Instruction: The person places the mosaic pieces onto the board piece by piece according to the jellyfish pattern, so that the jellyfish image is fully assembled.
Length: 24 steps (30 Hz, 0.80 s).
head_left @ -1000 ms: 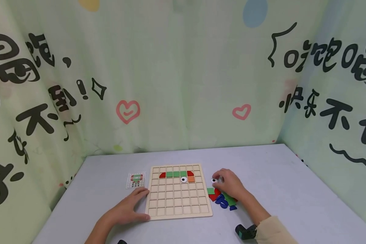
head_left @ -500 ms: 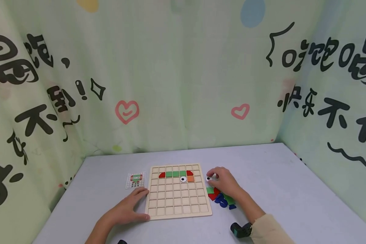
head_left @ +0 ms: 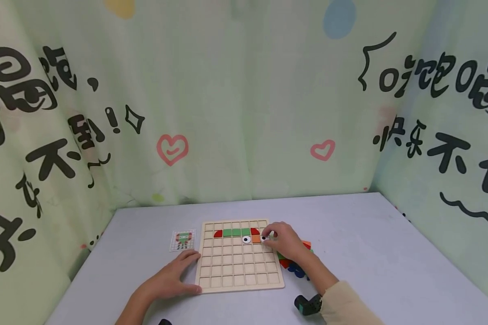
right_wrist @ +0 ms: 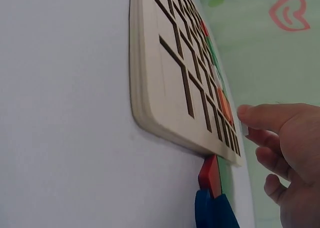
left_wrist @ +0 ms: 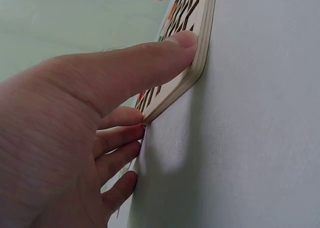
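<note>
A wooden grid board (head_left: pixel 237 261) lies on the table. In it sit a row of green squares (head_left: pixel 236 232) between two red rounded pieces (head_left: pixel 218 234), with a white eye tile (head_left: pixel 246 239) and an orange square (head_left: pixel 255 239) below. My right hand (head_left: pixel 286 243) pinches a second eye tile (head_left: pixel 263 238) between thumb and index finger at the board's right side, beside the orange square. My left hand (head_left: pixel 175 275) rests against the board's left edge, fingers spread; in the left wrist view the thumb (left_wrist: pixel 182 41) touches its near corner.
Loose red, green, orange and blue pieces (head_left: pixel 296 269) lie right of the board, partly hidden by my right forearm. A small pattern card (head_left: pixel 182 240) lies left of the board. A black device (head_left: pixel 308 305) is at my right wrist. Curtains (head_left: pixel 244 113) stand behind the table.
My right hand has carried the eye tile left from above the loose pieces to the board's right side. The left hand has stayed at the board's left edge.
</note>
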### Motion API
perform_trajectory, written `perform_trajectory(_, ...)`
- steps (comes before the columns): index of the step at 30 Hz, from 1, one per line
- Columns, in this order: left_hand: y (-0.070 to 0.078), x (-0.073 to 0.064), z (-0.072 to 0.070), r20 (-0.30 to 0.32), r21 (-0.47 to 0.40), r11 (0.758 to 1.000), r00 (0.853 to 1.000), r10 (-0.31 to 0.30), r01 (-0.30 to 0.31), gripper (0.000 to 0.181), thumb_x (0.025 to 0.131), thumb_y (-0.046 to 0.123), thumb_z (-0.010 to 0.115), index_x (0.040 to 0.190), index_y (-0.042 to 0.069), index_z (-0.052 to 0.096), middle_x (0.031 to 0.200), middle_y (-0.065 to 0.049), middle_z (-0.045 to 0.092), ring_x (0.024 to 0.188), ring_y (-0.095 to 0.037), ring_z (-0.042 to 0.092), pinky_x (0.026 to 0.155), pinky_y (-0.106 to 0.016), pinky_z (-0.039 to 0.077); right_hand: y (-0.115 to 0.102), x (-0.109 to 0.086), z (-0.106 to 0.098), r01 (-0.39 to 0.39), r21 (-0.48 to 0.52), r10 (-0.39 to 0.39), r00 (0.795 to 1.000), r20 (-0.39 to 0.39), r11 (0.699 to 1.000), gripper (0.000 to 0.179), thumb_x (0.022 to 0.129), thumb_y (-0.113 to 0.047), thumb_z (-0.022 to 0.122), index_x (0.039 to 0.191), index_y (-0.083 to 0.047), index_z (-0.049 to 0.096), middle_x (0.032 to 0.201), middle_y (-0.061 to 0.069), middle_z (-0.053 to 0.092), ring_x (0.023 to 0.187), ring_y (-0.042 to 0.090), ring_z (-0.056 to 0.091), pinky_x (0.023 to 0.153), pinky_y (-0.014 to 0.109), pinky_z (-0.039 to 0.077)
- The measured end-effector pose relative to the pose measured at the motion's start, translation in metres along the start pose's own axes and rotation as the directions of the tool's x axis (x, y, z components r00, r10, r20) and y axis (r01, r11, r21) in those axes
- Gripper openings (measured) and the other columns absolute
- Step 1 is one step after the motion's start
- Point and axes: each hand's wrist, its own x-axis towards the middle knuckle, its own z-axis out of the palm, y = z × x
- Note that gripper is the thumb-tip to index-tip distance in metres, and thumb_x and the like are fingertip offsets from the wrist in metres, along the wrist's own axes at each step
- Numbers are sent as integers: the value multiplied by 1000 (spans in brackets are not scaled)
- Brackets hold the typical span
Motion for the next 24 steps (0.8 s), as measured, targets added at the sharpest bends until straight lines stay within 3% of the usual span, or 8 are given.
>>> perform_trajectory(10,5,0,-1,5,-4,1000,1000,0,0,91,73,50,79,145,7,43,151,-11,36,139,-34,38,110,-57,34,-14,6,9,62,45,-63,998,22,997,8,83,-13,75,90,-15,71,87,-3,63,83,18,50,67,27,44)
perform_trajectory(19,5,0,-1,9,3,1000,1000,-8,8,91,73,49,79,144,7,43,151,-11,36,138,-35,38,110,-57,35,-23,14,20,132,37,-133,990,50,991,8,82,-13,77,88,-14,72,95,-2,68,86,14,52,76,30,47)
perform_trajectory(24,5,-1,-2,13,0,1000,1000,-7,7,90,73,49,79,144,6,43,150,-11,36,137,-36,39,109,-58,35,-28,16,24,168,51,-171,983,69,984,8,83,-13,75,90,-13,73,85,-2,64,78,14,48,68,26,41)
